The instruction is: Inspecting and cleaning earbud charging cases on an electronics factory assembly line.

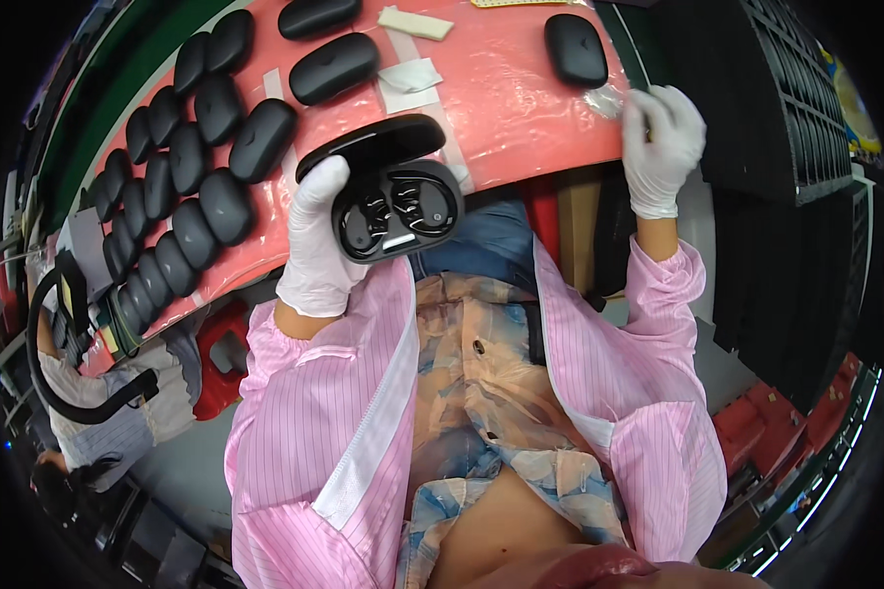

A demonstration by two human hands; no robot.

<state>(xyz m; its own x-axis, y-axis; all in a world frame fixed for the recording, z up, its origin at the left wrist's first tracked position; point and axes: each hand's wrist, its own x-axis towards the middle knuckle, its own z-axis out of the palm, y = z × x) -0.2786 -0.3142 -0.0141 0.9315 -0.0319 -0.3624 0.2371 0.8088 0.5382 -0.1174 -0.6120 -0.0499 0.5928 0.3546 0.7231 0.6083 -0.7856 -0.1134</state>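
Observation:
My left hand [316,240], in a white glove, grips an earbud charging case [400,245] over the near edge of the table. The case's glossy black lid [371,143] stands raised, with my thumb by its hinge side. Inside sit two shiny black earbuds, a left earbud [365,222] and a right earbud [424,201], with a small pale patch between them at the front. My right hand [664,147], also gloved, is at the table's right edge with its fingers curled together; what they hold, if anything, I cannot make out. Near it lies a closed black case [576,51].
Several closed black cases [189,157] stand in rows on the pink-covered table [521,123]. A white pad [411,77] and a cream strip [414,24] lie at the back. Stacked black trays [796,108] rise at right. Another person [118,402] sits at far left, beside a curved black arm [44,368].

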